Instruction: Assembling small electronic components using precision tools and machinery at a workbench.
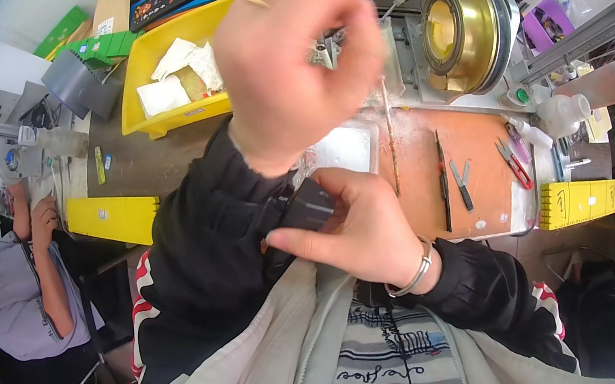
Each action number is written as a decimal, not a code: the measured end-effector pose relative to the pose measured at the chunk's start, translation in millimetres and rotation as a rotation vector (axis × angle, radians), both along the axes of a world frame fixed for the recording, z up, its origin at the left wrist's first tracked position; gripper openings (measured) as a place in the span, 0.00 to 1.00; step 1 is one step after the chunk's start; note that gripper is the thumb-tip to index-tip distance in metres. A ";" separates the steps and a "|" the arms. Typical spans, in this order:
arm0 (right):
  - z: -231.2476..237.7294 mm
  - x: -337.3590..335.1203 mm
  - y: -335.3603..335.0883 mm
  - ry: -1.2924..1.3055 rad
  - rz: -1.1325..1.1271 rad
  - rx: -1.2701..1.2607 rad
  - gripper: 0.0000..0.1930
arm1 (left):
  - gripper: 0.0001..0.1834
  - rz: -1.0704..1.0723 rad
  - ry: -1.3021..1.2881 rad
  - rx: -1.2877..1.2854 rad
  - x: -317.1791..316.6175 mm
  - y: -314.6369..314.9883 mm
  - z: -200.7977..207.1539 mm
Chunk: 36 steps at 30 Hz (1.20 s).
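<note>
My left hand [285, 64] is raised over the bench, its fingers curled into a loose ring with nothing visible in them. At its wrist, against the black sleeve [197, 220], sits a small black box-shaped device [307, 207]. My right hand [366, 223], with a metal bangle [418, 269] round its wrist, grips this device between thumb and fingers. Whether a strap holds the device on is hidden by the sleeve and hand. Behind my hands lies a clear plastic tray [349, 150], partly covered by them.
A yellow bin [135, 99] with white pieces stands back left. At the back right is a machine with a brass-coloured round drum [453, 35]. Red-handled snips [515, 164], tweezers [463, 185] and plastic bottles [561, 114] lie or stand right. Another person [21, 292] sits left.
</note>
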State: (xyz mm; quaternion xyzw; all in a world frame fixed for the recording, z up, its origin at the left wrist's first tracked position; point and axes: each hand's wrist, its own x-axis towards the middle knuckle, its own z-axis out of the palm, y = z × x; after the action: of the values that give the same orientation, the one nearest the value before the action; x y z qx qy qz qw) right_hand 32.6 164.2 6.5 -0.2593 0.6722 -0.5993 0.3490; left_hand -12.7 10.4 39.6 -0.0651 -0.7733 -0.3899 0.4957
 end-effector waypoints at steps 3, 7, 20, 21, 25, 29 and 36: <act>2.1 4.5 0.6 -0.161 -0.072 -0.063 0.19 | 0.04 0.030 0.078 -0.240 0.8 -0.1 3.8; -7.9 8.2 -0.6 -0.321 -0.126 -0.195 0.19 | 0.04 0.129 0.063 -0.352 6.9 -6.1 -5.3; -7.0 10.5 2.3 0.246 0.055 0.112 0.27 | 0.07 -0.147 -0.255 0.385 10.2 -0.1 0.9; -7.8 5.5 4.1 0.311 0.134 0.115 0.27 | 0.08 -0.249 -0.266 0.446 13.3 3.5 1.8; -0.7 -23.1 18.6 -0.132 -0.196 -0.347 0.24 | 0.11 -0.227 -0.291 0.389 38.0 4.9 13.3; 25.8 -81.2 42.6 -0.315 -0.561 -0.679 0.22 | 0.19 -0.640 -0.473 0.654 62.5 18.5 -8.4; 42.6 -97.5 53.8 -0.408 -0.556 -0.972 0.17 | 0.40 -0.998 -0.822 0.940 88.3 99.4 -34.8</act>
State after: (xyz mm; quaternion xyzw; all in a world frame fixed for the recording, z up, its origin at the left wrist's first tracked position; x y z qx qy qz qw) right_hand -64.9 218.0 49.1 -0.0834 0.2828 -0.9449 0.1423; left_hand 75.6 109.8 4.8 -0.0390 -0.5284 -0.8437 -0.0864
